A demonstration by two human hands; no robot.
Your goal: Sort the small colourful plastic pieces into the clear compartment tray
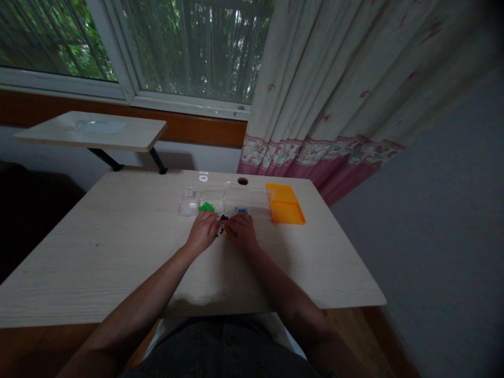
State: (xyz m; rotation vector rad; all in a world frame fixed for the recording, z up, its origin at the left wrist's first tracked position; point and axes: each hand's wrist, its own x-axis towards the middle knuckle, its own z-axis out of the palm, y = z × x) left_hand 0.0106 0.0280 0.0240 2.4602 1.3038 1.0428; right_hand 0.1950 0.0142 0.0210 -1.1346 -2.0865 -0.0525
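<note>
My left hand (202, 231) and my right hand (242, 231) meet over the middle of the table, fingertips almost touching. Both have their fingers curled and pinched inward; whatever they grip is too small and dark to name. Just between and below the fingertips lie tiny coloured pieces (224, 231), among them yellow, white and dark ones. Beyond my left hand, bright green small pieces (206, 207) sit in a clear plastic compartment box (212, 194). Small blue pieces (241, 210) lie in another compartment, just past my right fingers.
An orange shallow tray (287, 212) lies right of the clear box, partly touching or overlapping its end. A round cable hole (243, 181) is near the table's (129, 236) back edge. A raised shelf (129, 137) stands at the back left, with a clear plastic item on it.
</note>
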